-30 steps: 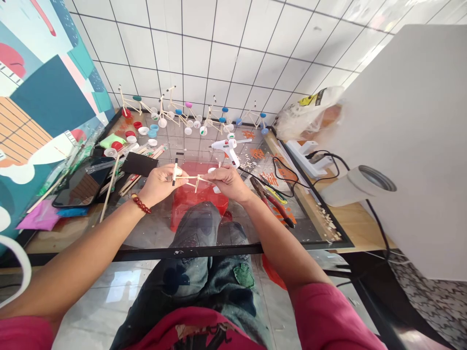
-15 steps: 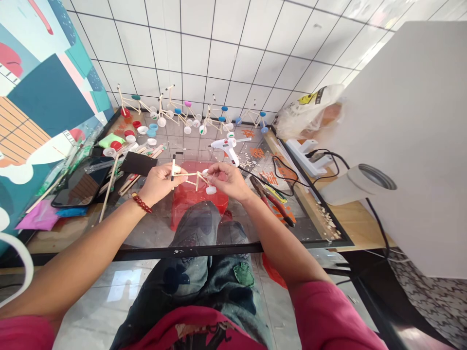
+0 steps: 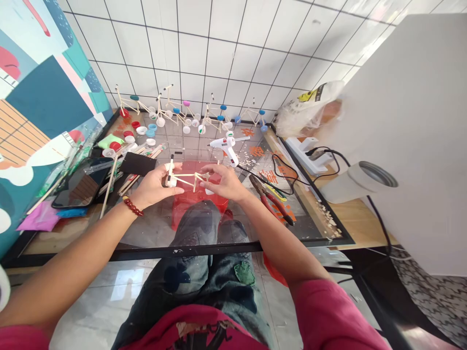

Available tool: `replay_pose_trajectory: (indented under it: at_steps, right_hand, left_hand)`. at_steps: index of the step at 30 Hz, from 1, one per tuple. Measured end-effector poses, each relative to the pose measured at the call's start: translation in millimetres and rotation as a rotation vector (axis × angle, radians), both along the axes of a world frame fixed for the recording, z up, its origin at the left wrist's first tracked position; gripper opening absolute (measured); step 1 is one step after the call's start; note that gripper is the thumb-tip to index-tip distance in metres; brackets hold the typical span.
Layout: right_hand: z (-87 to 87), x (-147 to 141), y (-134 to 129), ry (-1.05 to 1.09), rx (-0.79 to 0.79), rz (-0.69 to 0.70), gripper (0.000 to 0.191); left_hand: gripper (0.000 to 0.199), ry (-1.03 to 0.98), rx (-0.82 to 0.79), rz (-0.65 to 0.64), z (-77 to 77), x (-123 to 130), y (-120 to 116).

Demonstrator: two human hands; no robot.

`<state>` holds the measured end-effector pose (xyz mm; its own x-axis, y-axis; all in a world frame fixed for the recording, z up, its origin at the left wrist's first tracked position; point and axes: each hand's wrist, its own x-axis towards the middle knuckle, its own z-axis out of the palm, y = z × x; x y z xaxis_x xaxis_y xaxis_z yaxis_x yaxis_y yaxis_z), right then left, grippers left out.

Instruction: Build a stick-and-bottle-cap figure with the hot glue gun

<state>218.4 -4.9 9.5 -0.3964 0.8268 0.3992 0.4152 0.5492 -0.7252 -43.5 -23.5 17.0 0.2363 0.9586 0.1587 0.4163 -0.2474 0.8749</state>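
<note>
Between my two hands is a small model tricycle (image 3: 188, 175) made of thin wooden sticks, with white bottle-cap wheels and a black-tipped handlebar. My right hand (image 3: 224, 182) pinches its rear end between thumb and fingers, partly covering the rear caps. Around the front end, my left hand (image 3: 155, 184) is open, thumb and fingers spread on either side of the handlebar and front cap. A white glue gun (image 3: 226, 147) rests on the glass tabletop (image 3: 146, 236) just beyond my right hand.
Several finished stick models (image 3: 182, 114) line the tiled wall. Loose caps (image 3: 141, 130), sticks, a black card (image 3: 138, 164) and a phone (image 3: 82, 182) lie at left. Red-handled pliers (image 3: 270, 200), a power strip (image 3: 308, 158), a cable and a grey cylinder (image 3: 359, 182) are at right.
My left hand has loosened from the model's front end, its thumb and fingers spreading apart. The right fingers have shifted on the rear, and the model has turned slightly.
</note>
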Motion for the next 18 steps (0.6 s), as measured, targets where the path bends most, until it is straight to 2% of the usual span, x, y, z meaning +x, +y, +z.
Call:
replay_pose_trajectory:
  at_steps: [2,5,9,11,14,16,18]
  right_hand:
    - [0.1,-0.3,-0.7,-0.041,0.011,-0.035,0.03]
    - [0.2,-1.9,-1.7,-0.057,0.018,-0.064,0.027]
    - [0.3,-4.0,-2.2,-0.012,0.009,-0.019,0.025]
    - [1.0,-4.3,-2.4,-0.006,0.008,-0.021,0.024]
    - [3.5,-3.8,-3.8,-0.056,0.009,-0.078,0.02]
    - [5.5,-3.2,-5.1,-0.094,0.008,-0.095,0.017]
    - [6.9,-2.7,-6.0,-0.115,0.014,-0.089,0.016]
  left_hand:
    - [0.077,-0.012,-0.014,-0.009,-4.4,-2.6,0.4]
    - [0.068,-0.008,-0.001,0.047,-10.0,0.3,1.3]
    - [0.056,0.022,0.063,0.15,-9.3,11.1,-0.3]
    - [0.064,0.019,0.072,0.119,-6.8,14.3,-2.4]
    - [0.081,-0.029,0.065,-0.01,-4.6,12.7,-5.2]
    - [0.081,-0.074,0.045,-0.045,-4.5,9.2,-6.2]
    - [0.071,-0.103,0.009,-0.015,-4.6,6.3,-6.5]
